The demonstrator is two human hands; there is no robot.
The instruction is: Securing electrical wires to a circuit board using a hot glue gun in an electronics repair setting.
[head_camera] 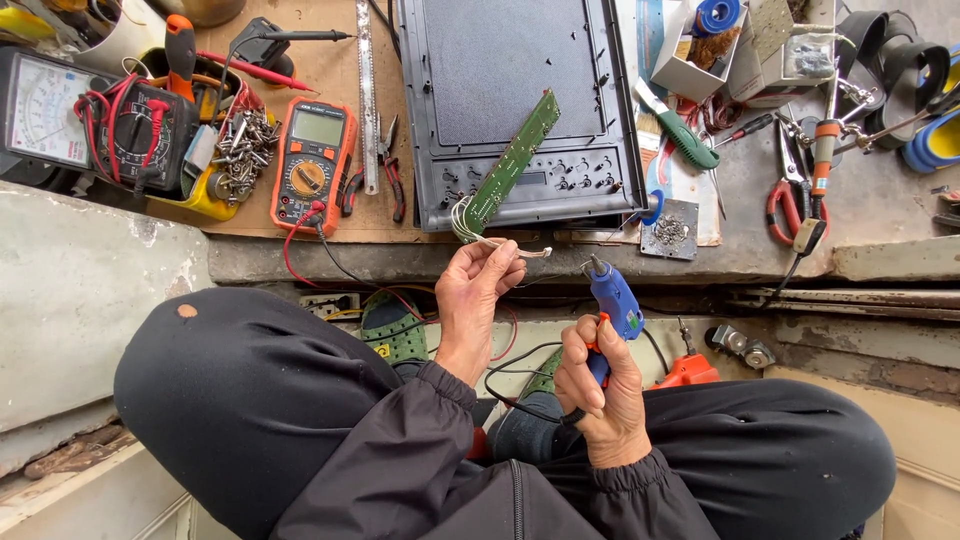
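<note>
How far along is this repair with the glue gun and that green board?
Already done: the dark device panel lies open, with the green circuit board lifted out on top of it. In hand: the left hand pinches the board's white wires, while the right hand holds a blue glue gun aimed towards them. Left: the board isn't refitted, and the orange multimeter sits aside.
</note>
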